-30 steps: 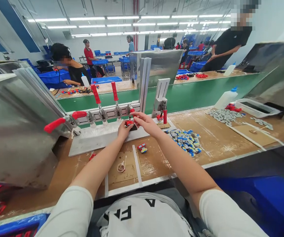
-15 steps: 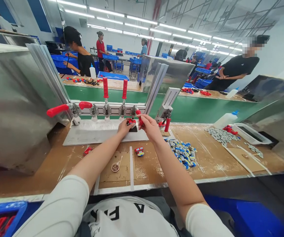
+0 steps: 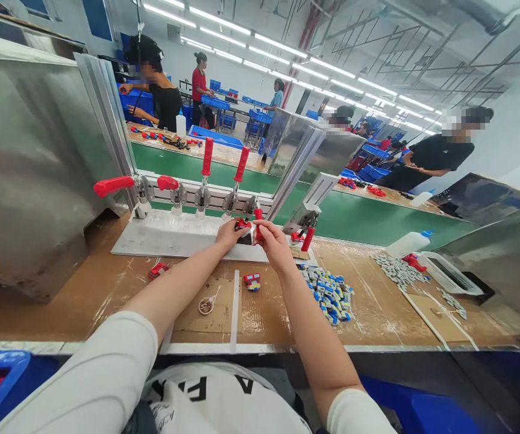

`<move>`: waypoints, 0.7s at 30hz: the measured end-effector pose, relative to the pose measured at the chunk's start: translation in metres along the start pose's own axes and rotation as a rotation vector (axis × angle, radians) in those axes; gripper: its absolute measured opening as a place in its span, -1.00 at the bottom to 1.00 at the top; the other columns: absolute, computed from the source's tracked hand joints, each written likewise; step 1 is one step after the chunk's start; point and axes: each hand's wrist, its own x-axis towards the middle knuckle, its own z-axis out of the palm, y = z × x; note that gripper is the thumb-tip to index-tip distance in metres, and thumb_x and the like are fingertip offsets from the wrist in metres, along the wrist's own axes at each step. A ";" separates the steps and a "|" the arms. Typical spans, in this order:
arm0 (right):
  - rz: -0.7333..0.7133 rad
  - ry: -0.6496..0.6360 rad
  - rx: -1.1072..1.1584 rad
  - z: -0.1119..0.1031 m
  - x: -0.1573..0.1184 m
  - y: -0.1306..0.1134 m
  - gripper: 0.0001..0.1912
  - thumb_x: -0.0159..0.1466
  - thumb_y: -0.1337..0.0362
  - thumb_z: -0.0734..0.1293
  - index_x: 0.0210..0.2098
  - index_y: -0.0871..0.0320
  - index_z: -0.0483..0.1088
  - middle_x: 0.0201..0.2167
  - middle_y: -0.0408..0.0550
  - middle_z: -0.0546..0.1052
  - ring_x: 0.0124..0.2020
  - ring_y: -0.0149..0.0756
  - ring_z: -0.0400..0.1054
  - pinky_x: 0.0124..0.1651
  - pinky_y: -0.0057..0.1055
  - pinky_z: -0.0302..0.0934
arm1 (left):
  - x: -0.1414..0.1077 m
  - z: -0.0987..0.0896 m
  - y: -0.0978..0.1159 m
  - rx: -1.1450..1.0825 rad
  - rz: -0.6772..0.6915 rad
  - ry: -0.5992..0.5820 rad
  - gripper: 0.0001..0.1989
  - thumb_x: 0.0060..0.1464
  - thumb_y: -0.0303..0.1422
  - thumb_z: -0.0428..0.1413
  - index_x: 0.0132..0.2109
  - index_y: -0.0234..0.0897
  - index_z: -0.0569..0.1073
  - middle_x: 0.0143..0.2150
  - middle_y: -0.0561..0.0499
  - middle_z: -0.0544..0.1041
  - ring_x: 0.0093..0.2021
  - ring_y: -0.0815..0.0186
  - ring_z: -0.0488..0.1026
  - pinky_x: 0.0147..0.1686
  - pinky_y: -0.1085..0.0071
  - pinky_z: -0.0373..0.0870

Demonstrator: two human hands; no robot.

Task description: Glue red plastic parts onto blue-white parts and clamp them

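My left hand point(image 3: 227, 236) is closed on a small red plastic part point(image 3: 242, 223) at the right end of the white base plate point(image 3: 160, 238), beneath the last toggle clamp in the row. Just right of it, my right hand point(image 3: 274, 239) has its fingers wrapped round that clamp's red handle point(image 3: 258, 214), which points downward. The fingers partly cover both the part and the handle. Nearer to me on the bench lies a red, blue and yellow toy piece point(image 3: 252, 281), and a small bowl point(image 3: 205, 306) with a stick in it sits on cardboard.
Several more toggle clamps with red handles point(image 3: 207, 157) line the rail. A pile of grey, blue and yellow pieces point(image 3: 327, 292) lies right, with grey parts point(image 3: 397, 271), a white bottle point(image 3: 408, 244) and a basket point(image 3: 449, 274) beyond. Co-workers stand across the bench.
The head view has tilted and shifted a little. Both hands stay at the same clamp, and the right hand keeps its hold on the lowered handle.
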 end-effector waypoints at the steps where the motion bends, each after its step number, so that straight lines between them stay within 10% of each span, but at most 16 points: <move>1: -0.003 -0.008 -0.004 -0.001 0.001 -0.002 -0.56 0.33 -0.10 0.48 0.01 0.06 0.58 -0.42 -0.17 0.40 -0.39 -0.34 0.29 -0.28 -0.37 0.31 | 0.000 0.000 0.000 0.006 0.001 0.003 -0.55 0.23 -0.20 0.31 0.22 -0.20 0.57 0.15 -0.11 0.66 0.20 0.04 0.57 0.25 0.22 0.40; 21: -0.101 -0.142 -0.415 -0.019 0.000 0.026 -0.54 0.50 -0.12 0.28 0.17 0.06 0.45 -0.33 -0.10 0.48 -0.27 -0.23 0.38 -0.16 -0.30 0.29 | -0.006 -0.008 0.011 0.101 0.004 -0.035 -0.55 0.28 -0.15 0.24 0.23 -0.20 0.55 0.13 -0.13 0.67 0.19 0.00 0.57 0.24 0.16 0.43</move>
